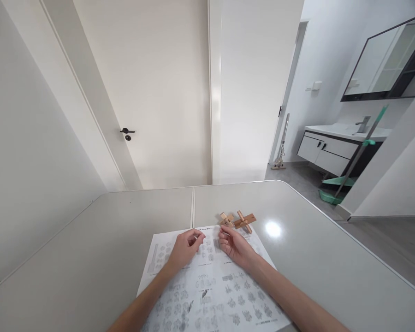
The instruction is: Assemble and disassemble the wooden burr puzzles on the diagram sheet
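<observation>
My left hand (187, 247) rests over the upper part of a large printed sheet (210, 318), its fingers curled and the thumb close to the index finger; nothing shows between them. Opposite it, my right hand (238, 246) lies on its side above the same sheet, fingers folded in and no object visible in them. Just beyond the right fingertips are wooden puzzle pieces: a lighter cluster (227, 220) and a browner crossed one (245, 222) with a flat slat and round-looking bars. They sit at the sheet's far right edge. Grey diagrams in rows cover the paper.
The sheet lies on a glossy grey table (90, 263) with a seam (193, 207) and a light glare spot. A white door (159, 92) stands past the far edge. To the right are a mop (284, 143), a sink cabinet (327, 150) and a green dustpan (330, 197).
</observation>
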